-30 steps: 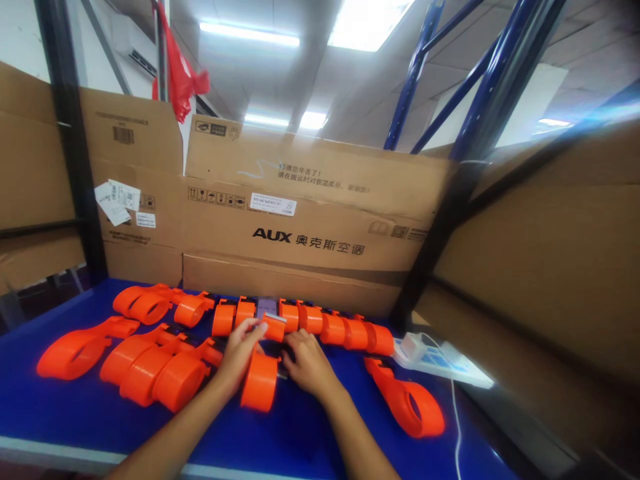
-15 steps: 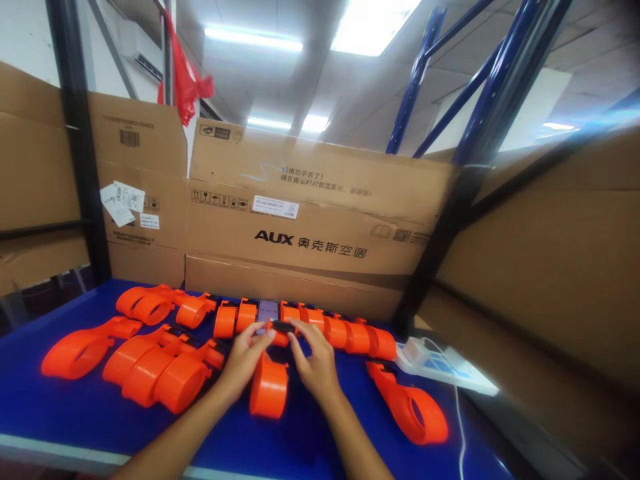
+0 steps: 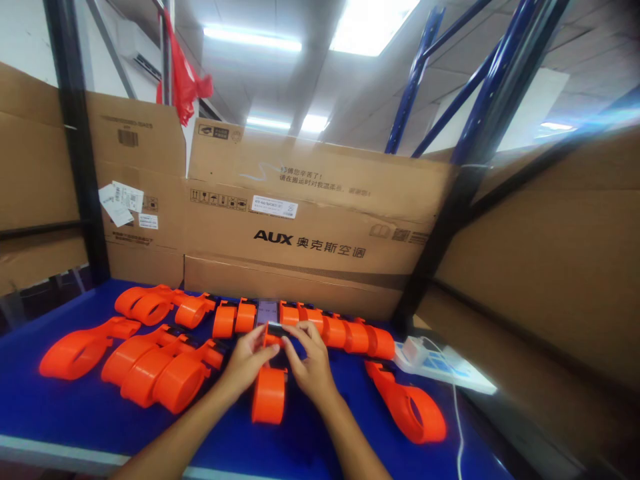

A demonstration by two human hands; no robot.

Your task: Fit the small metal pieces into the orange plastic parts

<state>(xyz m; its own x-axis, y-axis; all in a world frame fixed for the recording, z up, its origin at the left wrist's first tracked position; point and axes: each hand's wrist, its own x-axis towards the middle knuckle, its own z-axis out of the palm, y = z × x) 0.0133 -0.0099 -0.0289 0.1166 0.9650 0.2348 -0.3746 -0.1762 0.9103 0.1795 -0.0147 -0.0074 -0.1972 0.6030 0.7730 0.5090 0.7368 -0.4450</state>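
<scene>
At the middle of the table, my left hand (image 3: 250, 359) pinches the left side of an orange coiled strap's upper end. A black buckle-like piece (image 3: 276, 329) sits on that end. My right hand (image 3: 311, 360) has its fingers on the right side of the same black piece, thumb below. Beneath my hands shows the strap's rolled part (image 3: 269, 397), a flat orange coil. Just behind, a row of similar orange coiled straps (image 3: 334, 331) with dark ends stands on either side of a phone-like screen (image 3: 268, 311). My fingers partly hide the held end.
More orange coils (image 3: 143, 373) lie at the left, and a single coil (image 3: 417, 413) at the right. A white power strip (image 3: 450, 367) with a plug and cable is at the right edge of the blue table (image 3: 225, 437). Cardboard walls (image 3: 310, 220) and dark posts (image 3: 83, 147) enclose the table.
The black piece has tipped so more of its face shows, and my right fingers have closed in on it. The rolled part has shifted slightly down. The other coils stay put.
</scene>
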